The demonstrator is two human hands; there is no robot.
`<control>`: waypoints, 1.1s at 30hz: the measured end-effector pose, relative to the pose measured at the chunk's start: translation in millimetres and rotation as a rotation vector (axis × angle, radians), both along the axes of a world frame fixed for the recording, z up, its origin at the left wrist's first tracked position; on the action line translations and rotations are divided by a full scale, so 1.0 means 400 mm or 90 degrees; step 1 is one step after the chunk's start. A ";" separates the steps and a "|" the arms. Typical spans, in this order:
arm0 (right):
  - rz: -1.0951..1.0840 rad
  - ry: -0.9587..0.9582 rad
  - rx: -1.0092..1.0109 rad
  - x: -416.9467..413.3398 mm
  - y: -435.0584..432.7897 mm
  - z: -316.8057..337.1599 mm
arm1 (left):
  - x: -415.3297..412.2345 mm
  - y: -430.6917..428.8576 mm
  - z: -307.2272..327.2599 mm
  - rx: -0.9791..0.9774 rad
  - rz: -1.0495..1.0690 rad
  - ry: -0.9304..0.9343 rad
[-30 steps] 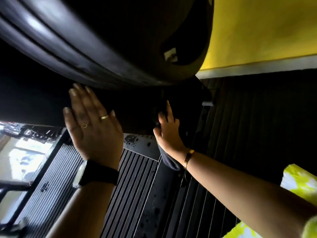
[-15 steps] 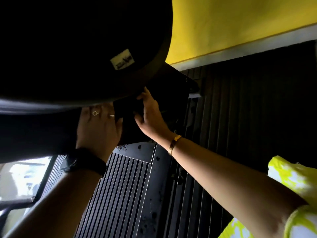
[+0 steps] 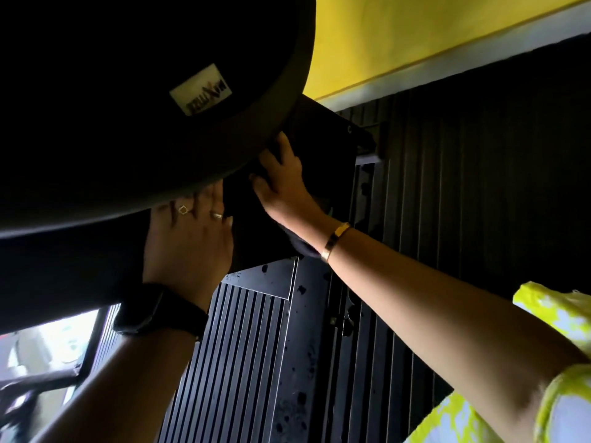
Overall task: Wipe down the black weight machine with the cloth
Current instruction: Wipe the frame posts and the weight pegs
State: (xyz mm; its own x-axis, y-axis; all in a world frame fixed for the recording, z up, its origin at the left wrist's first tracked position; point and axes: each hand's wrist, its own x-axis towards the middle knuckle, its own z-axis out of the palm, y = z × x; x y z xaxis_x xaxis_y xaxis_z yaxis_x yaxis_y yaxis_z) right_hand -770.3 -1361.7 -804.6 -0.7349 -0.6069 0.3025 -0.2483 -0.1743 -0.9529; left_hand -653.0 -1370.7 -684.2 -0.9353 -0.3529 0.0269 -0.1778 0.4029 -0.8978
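The black weight machine fills the upper left: a big padded part with a pale label, and below it a flat black housing. My right hand lies spread on that housing just under the pad's edge, pressing a dark cloth against it. A fold of the cloth shows below my wrist. My left hand rests flat on the dark machine surface to the left. Its fingers are straight, and the fingertips are hidden behind the pad.
Black ribbed rubber flooring runs beneath my arms, with a smooth speckled metal strip down the middle. A yellow wall with a pale skirting stands behind. Bright floor and a dark frame show at the lower left.
My view has dipped under the pad. My right hand has slid up and right along the housing with the cloth. My left hand moved up, so its fingertips are now hidden by the pad.
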 end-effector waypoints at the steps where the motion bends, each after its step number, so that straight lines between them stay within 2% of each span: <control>1: 0.013 0.054 -0.014 -0.012 -0.008 -0.004 | -0.002 0.000 -0.001 0.001 -0.003 -0.016; 3: -0.005 0.119 0.019 -0.040 -0.013 -0.026 | -0.005 0.003 -0.005 -0.003 -0.016 -0.053; 5: -0.048 0.127 0.049 -0.058 -0.009 -0.071 | -0.006 0.006 -0.005 -0.015 -0.021 -0.085; 7: -0.068 0.073 0.076 -0.075 0.000 -0.131 | -0.009 0.010 -0.004 -0.026 -0.015 -0.108; 9: -0.003 -0.034 0.169 -0.086 0.014 -0.166 | -0.012 0.011 -0.004 -0.053 -0.018 -0.129; 11: 0.034 -0.110 0.192 -0.094 0.016 -0.164 | -0.014 0.011 -0.006 -0.060 -0.009 -0.138; 12: 0.032 -0.109 0.170 -0.097 0.013 -0.138 | -0.014 0.012 -0.006 -0.060 -0.007 -0.139; 16: 0.039 0.042 0.029 -0.102 -0.014 -0.008 | -0.014 0.010 -0.012 -0.071 -0.002 -0.148; 18: 0.048 0.093 0.058 -0.115 -0.017 0.013 | -0.013 0.007 -0.015 -0.059 0.002 -0.145; 21: 0.001 0.078 0.032 -0.148 -0.033 -0.036 | -0.013 0.002 -0.020 -0.061 0.000 -0.134; 25: 0.066 -0.132 0.213 -0.192 -0.017 -0.191 | -0.009 -0.003 -0.026 -0.070 -0.011 -0.124; 28: 0.067 -0.259 0.300 -0.140 0.011 -0.296 | -0.010 -0.004 -0.029 -0.065 -0.018 -0.115; 31: 0.029 -0.330 0.345 -0.028 0.015 -0.318 | -0.011 0.002 -0.031 -0.069 -0.014 -0.118; 33: -0.018 -0.323 0.307 0.045 0.027 -0.275 | -0.012 0.001 -0.028 -0.076 -0.022 -0.116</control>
